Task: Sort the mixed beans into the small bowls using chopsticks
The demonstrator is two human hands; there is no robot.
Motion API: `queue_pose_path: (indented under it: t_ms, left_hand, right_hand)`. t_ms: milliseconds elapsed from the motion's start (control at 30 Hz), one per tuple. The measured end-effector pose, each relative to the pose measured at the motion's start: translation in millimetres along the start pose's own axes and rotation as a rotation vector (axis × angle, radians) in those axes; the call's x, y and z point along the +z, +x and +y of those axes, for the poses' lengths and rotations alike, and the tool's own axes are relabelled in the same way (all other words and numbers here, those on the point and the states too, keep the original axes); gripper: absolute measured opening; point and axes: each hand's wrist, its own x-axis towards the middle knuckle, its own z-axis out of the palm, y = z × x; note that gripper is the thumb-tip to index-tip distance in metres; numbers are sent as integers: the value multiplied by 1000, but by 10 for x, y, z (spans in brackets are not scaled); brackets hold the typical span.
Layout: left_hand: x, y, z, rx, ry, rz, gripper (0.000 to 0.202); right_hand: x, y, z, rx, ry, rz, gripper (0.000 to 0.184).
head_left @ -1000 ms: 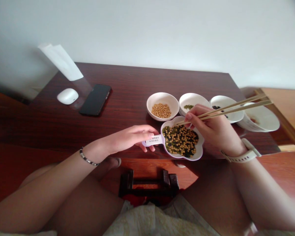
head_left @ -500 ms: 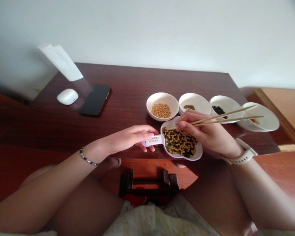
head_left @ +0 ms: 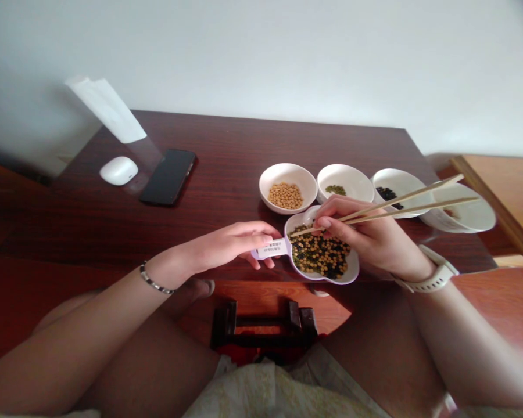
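Head view, left hand (head_left: 233, 244) gripping scalloped dish handle (head_left: 272, 248), right hand (head_left: 368, 237) pinching wooden chopsticks (head_left: 412, 200)

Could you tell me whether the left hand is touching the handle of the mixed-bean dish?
Touching. The head view shows the left hand pinching the white handle of the dish, fingers above and below it.

White dish (head_left: 351, 268), yellow-and-dark beans (head_left: 321, 255)

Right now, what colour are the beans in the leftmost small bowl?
Pale yellow beans; the head view, the only one, shows them clearly.
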Motion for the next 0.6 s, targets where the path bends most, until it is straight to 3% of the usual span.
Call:
queue_pose_path:
  t_ms: [100,267,433,600]
  left_hand:
    - [2,3,0,3,-1,-3,34]
    - [-8,2,-4,6,-4,-9,36]
    - [-6,-2,-9,3,-6,0,33]
    - [1,1,-7,4,7,6,34]
  right_hand:
    - [6,-1,-3,11,-62,38,20]
    - [0,-16,7,6,-17,-16,24]
    - [-13,-30,9,59,-64,78,28]
    - [-11,-38,18,86,-25,61,28]
